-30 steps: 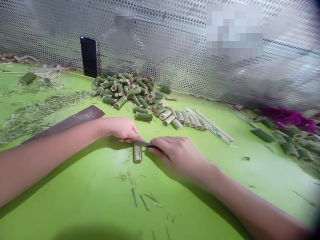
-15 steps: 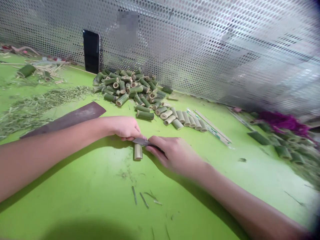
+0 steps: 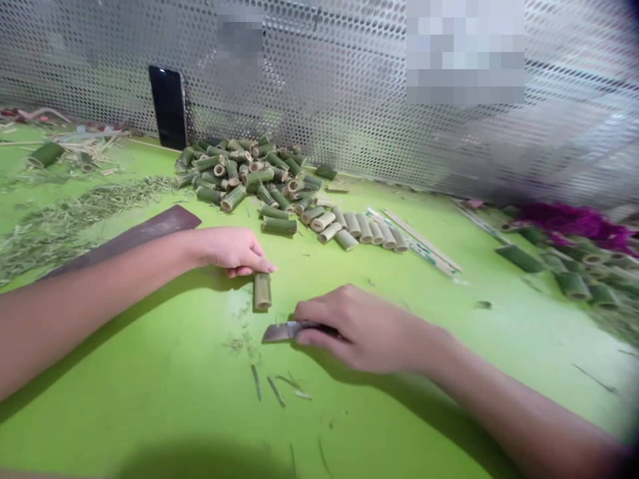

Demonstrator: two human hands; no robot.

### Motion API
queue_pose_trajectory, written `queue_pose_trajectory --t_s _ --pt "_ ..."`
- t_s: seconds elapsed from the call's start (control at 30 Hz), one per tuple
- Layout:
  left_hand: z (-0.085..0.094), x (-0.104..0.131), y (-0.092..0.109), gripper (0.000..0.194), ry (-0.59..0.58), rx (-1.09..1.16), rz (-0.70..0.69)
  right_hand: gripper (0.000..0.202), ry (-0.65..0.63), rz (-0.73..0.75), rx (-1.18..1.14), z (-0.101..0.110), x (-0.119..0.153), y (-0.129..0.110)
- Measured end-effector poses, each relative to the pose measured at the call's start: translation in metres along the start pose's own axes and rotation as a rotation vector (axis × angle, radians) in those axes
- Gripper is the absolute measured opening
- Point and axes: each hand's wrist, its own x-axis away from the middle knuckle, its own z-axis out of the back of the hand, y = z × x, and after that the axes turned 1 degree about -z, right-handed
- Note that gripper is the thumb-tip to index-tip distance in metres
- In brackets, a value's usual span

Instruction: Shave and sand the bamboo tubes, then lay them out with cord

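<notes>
A short piece of bamboo, its skin pale and mostly scraped, lies on the green table. The fingers of my left hand are closed on its far end. My right hand grips a knife by its dark handle, the blade pointing left. That blade is just nearer to me than the bamboo and apart from it. Below the knife, thin green shavings are scattered on the table.
Behind my hands is a heap of green bamboo pieces, with a row of scraped pale pieces at its right. A phone leans against the perforated metal screen. A dark flat strip lies beyond my left forearm. More bamboo is at right.
My right hand has drawn the knife off the bamboo, toward me. My left hand still holds the bamboo's far end. The view has shifted slightly.
</notes>
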Motion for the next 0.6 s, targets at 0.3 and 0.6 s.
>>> queue_pose_trajectory --t_s 0.3,0.6 --pt "0.001 -0.002 0.005 0.054 -0.039 0.012 0.021 0.032 0.298 -0.134 0.354 -0.01 -0.009 0.005" --pt "0.004 -0.004 0.003 0.054 -0.071 0.0 0.015 0.036 0.413 -0.08 0.539 -0.013 -0.022 0.002"
